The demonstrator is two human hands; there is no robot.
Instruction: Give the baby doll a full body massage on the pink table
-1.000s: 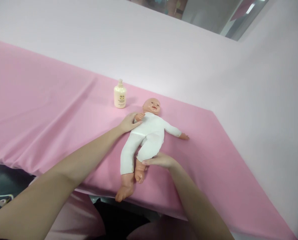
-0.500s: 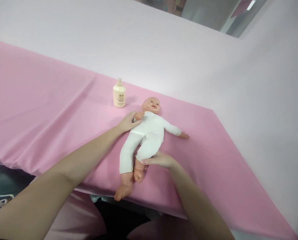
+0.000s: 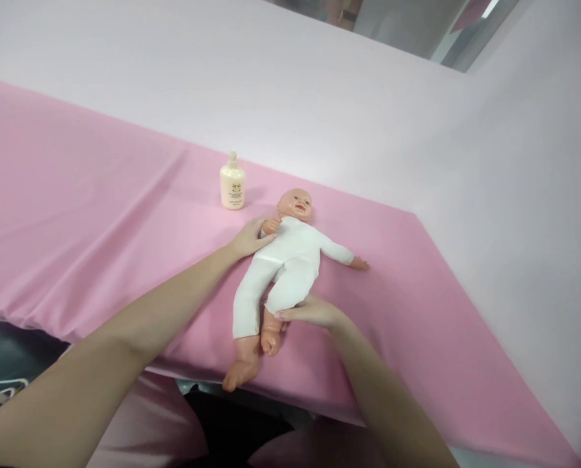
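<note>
Pink cloth (image 3: 446, 325) lies under a doll (image 3: 297, 244), which rests on its back, feet toward the near edge. The left hand (image 3: 251, 239) is half curled round the doll's bent arm, thumb against the body; the right hand (image 3: 317, 312) cups a lower leg, thumb on top, fingers mostly hidden. The white trunk looks soft and light, the bare feet stiffer and probably slippery, so the clothed parts seem the surer hold.
</note>
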